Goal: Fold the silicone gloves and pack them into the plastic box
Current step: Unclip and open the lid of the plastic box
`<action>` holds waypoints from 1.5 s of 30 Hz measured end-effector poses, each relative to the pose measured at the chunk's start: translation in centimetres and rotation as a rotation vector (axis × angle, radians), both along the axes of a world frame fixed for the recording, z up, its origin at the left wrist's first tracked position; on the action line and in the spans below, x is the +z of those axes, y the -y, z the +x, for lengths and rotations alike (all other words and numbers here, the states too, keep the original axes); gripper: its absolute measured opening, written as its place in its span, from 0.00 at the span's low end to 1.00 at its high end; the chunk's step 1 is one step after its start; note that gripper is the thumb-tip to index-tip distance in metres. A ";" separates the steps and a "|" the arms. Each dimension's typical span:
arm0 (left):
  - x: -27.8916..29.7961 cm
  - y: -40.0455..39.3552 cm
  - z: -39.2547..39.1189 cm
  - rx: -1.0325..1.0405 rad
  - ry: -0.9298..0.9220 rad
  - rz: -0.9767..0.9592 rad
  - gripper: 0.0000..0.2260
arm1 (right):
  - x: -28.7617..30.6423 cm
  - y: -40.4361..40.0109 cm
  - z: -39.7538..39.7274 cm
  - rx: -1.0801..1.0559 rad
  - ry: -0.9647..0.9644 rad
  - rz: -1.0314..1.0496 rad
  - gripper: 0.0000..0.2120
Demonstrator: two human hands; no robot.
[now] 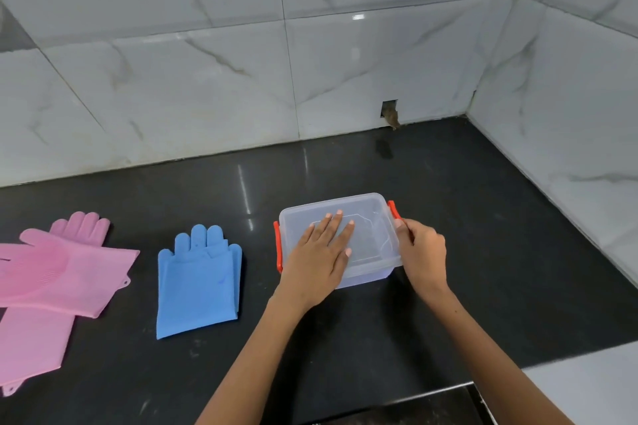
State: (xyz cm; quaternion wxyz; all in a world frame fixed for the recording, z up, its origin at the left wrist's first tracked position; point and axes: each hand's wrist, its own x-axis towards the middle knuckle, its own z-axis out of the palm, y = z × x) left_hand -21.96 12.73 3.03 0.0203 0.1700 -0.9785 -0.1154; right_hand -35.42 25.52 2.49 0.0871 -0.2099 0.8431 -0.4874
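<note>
Plastic box point(374, 238) at centre frame on black counter point(483, 269), lid on. Left hand point(319, 252) flat on lid, fingers straight. Right hand point(423, 248) curled round right-side orange clasp point(393, 209), seemingly gripping it. Blue gloves point(198, 281) left of box, apparently stacked; pink gloves point(58, 272) at far left, overlapping.

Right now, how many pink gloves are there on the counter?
2. One pink glove lies crosswise on top at the far left of the counter. The other pink glove lies under it, fingers poking out behind. Both run past the picture's edge.
</note>
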 end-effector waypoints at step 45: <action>1.5 1.1 4.4 0.559 -0.734 0.679 0.14 | -0.2 3.0 1.8 0.471 -0.618 0.767 0.25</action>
